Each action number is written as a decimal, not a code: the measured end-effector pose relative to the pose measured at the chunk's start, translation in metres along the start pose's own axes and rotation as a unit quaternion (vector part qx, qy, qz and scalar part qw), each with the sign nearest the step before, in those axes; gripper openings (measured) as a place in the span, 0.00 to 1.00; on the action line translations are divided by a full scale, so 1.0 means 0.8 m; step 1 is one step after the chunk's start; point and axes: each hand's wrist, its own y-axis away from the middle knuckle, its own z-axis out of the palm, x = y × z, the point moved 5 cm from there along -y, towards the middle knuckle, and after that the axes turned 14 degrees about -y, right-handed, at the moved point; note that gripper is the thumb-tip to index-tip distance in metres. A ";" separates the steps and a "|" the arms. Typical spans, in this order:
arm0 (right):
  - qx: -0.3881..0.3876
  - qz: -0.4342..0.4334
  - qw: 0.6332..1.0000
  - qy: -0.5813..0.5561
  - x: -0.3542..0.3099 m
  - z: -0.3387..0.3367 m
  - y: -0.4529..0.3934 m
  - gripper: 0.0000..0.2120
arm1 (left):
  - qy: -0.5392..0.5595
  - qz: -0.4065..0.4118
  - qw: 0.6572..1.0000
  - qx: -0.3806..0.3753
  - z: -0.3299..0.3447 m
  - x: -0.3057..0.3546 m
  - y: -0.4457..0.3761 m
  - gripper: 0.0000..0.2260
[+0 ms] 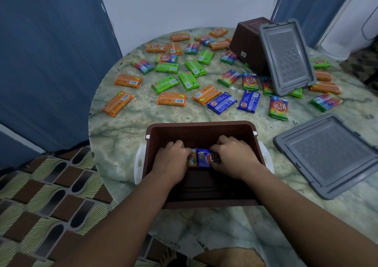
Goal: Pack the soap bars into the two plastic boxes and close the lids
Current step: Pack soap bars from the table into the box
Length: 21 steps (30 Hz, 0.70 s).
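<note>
An open brown plastic box [201,127] stands on the table right in front of me. Both my hands are inside it. My left hand [170,162] holds an orange soap bar [191,160] on the box floor. My right hand [235,157] grips a rainbow-wrapped bar [212,158]. A blue soap bar [202,158] stands between the two. Several more soap bars [171,99] in orange, green, blue and rainbow wrappers lie scattered over the far half of the table. A second brown box [249,44] lies tipped at the back right, a grey lid [286,56] leaning on it.
Another grey lid [329,154] lies flat on the table to the right of the near box. The round marble-patterned table [122,136] ends at a curved edge on the left, over a patterned floor. Blue curtains hang at both sides.
</note>
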 end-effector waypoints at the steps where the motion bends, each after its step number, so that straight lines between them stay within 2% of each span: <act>1: -0.006 -0.001 1.000 0.009 0.000 0.002 -0.001 0.24 | -0.001 0.001 1.000 0.001 0.000 0.000 0.000 0.19; 6: -0.002 -0.012 1.000 0.029 -0.004 0.001 -0.002 0.22 | -0.001 0.009 1.000 0.000 0.001 0.001 0.000 0.18; 7: 0.030 -0.027 0.999 0.015 -0.007 -0.007 0.000 0.21 | 0.006 0.008 1.000 -0.003 0.001 0.000 0.000 0.18; 9: 0.153 -0.074 0.985 -0.019 -0.012 -0.032 0.007 0.16 | 0.032 0.005 0.999 0.014 -0.005 -0.002 0.003 0.19; 11: 0.299 -0.080 0.950 -0.037 -0.008 -0.065 0.023 0.14 | 0.077 -0.002 0.993 0.088 -0.029 -0.004 0.012 0.21; 13: 0.353 -0.006 0.935 -0.037 0.008 -0.087 0.034 0.17 | 0.094 -0.027 0.976 0.194 -0.062 -0.015 0.029 0.21; 15: 0.316 0.128 0.935 -0.093 0.037 -0.089 0.036 0.26 | 0.068 -0.090 0.952 0.283 -0.085 -0.037 0.046 0.20; 16: 0.271 0.189 0.931 -0.156 0.052 -0.082 0.036 0.31 | 0.053 -0.137 0.947 0.287 -0.087 -0.051 0.050 0.22; 17: 0.219 0.235 0.919 -0.229 0.063 -0.071 0.036 0.32 | 0.046 -0.188 0.947 0.255 -0.082 -0.066 0.049 0.26; 19: 0.146 0.274 0.888 -0.340 0.074 -0.050 0.036 0.24 | 0.085 -0.265 0.952 0.130 -0.055 -0.088 0.041 0.32; 21: 0.142 0.271 0.879 -0.365 0.076 -0.046 0.036 0.15 | 0.187 -0.285 0.939 0.038 -0.030 -0.090 0.033 0.30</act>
